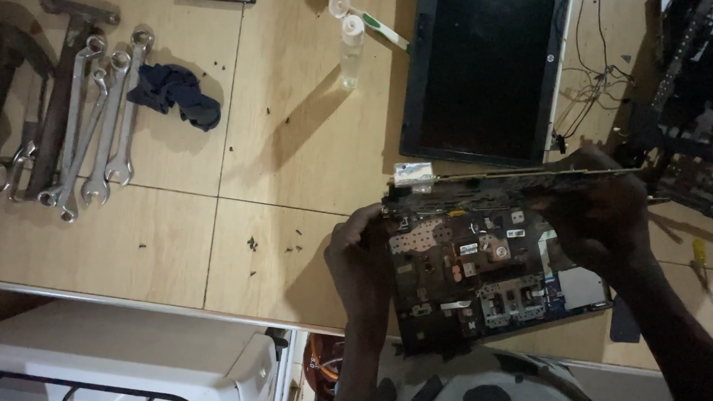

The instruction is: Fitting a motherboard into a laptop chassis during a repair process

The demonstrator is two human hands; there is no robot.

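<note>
Stripped dark laptop base with exposed circuit board point(490, 275) held up over the near edge of the light wooden table point(289, 147), tilted, near end over the person's lap. Left hand point(360, 261) clasped on the base's left edge, fingers wrapped round it. Right hand point(597, 212) clasped on the base's upper right part, fingers over the board, thumb side by the far rim. Base sits between the two hands, touching both. Thin dark panel edge point(518, 176) runs along the far side of the base, just above both hands; cannot tell if it is joined to the base.

Beyond it, toward the table's far edge, a detached black laptop screen panel point(483, 64) lies flat, loose thin wires point(590, 74) trailing at its right side. More dark laptop chassis parts point(698, 126) at the right edge. Yellow-handled screwdriver point(710, 284) lies near the right near corner, apart from the right hand. Small clear plastic bottle point(350, 54) and white toothbrush with green handle point(363, 13) near the far edge, middle. Dark blue crumpled cloth point(176, 92) left of them. Row of steel open-end spanners point(92, 117) and a hammer point(62, 86) at the left far corner. Tiny dark screws point(253, 245) scattered left of the left hand.
</note>
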